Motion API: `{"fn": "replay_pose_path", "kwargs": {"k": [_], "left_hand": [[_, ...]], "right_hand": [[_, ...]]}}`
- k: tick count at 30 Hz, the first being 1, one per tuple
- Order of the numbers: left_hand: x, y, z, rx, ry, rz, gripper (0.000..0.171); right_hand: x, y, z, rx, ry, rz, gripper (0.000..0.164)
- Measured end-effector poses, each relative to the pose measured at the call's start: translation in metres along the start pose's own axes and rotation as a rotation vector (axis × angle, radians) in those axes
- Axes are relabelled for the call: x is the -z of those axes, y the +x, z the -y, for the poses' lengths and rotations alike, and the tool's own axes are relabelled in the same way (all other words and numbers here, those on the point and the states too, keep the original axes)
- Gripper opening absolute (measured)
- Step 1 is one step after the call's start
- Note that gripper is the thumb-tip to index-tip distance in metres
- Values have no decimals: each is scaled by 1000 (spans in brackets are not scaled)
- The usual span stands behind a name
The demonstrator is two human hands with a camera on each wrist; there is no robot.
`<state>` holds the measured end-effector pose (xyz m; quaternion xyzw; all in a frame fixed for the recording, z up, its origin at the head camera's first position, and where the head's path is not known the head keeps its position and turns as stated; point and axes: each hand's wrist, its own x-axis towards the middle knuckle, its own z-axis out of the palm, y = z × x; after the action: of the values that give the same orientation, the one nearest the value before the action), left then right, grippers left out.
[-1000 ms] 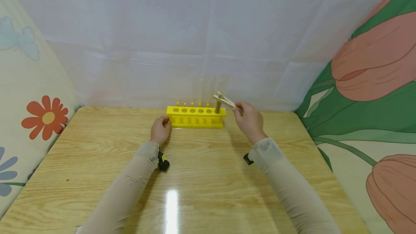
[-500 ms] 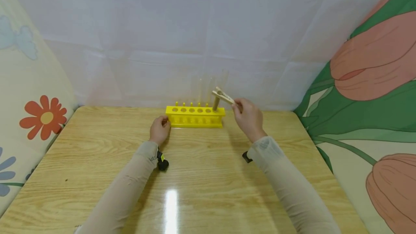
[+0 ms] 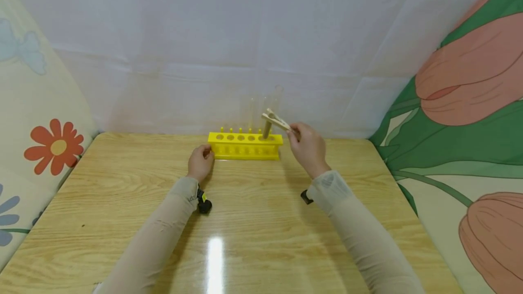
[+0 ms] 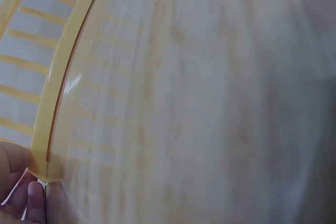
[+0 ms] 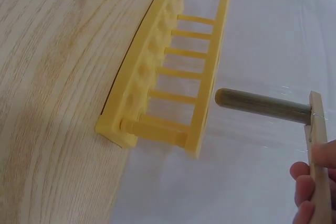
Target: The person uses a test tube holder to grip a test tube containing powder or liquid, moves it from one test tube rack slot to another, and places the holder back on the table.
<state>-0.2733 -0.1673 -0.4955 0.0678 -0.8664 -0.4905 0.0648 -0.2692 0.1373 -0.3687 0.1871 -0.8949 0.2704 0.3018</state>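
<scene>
A wooden test tube clamp (image 3: 279, 122) is pinched between the thumb and fingers of my right hand (image 3: 309, 151). Its jaws grip a glass test tube (image 5: 262, 104) with dark brownish contents in the lower part. The tube leans slightly, its clear upper end rising above the clamp. In the right wrist view, its rounded bottom is just above the top plate of a yellow test tube rack (image 3: 245, 142), apart from it. My left hand (image 3: 200, 164) holds the rack's left end, thumb and finger at the base corner (image 4: 39, 163); the other fingers are partly hidden.
The rack stands on a wood-grain table (image 3: 253, 203) near its back edge, with several holes and short pegs. A white cloth (image 3: 184, 49) hangs behind. Flower-printed cloths flank the table. Faint clear upright outlines show behind the rack; I cannot tell what they are.
My right hand has moved slightly left, taking the clamp and test tube from the rack's rightmost hole toward the hole beside it. My left hand stays at the rack's end.
</scene>
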Motion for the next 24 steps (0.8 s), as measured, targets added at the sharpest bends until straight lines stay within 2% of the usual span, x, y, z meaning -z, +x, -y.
{"fn": "replay_pose_path", "kwargs": {"k": [24], "left_hand": [[0, 0, -1, -8, 5, -15, 36]], "right_hand": [[-7, -3, 3, -12, 10, 42, 17]]}}
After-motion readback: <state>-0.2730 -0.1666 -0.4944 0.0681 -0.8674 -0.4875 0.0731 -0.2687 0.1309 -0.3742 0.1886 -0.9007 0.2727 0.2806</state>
